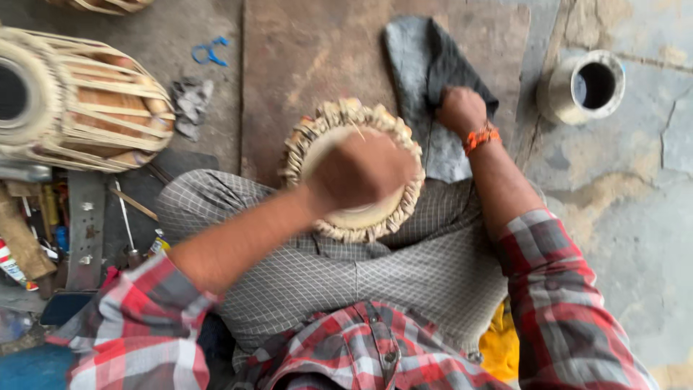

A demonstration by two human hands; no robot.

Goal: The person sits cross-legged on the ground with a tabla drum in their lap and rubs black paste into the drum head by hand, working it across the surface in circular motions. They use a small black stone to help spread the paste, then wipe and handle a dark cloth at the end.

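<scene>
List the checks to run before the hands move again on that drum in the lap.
1. Drum seated in the lap, head up: ok.
2. Left hand over the drum head: ok, but blurred; its grip cannot tell.
3. Right hand on the grey cloth: ok, fist closed on it.
4. Braided rim intact: cannot tell, partly hidden.
5. Metal pot apart from the right elbow: ok.

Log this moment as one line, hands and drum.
left hand: blurred, over drum on lap | right hand: on grey cloth | metal pot: apart, on floor
</scene>
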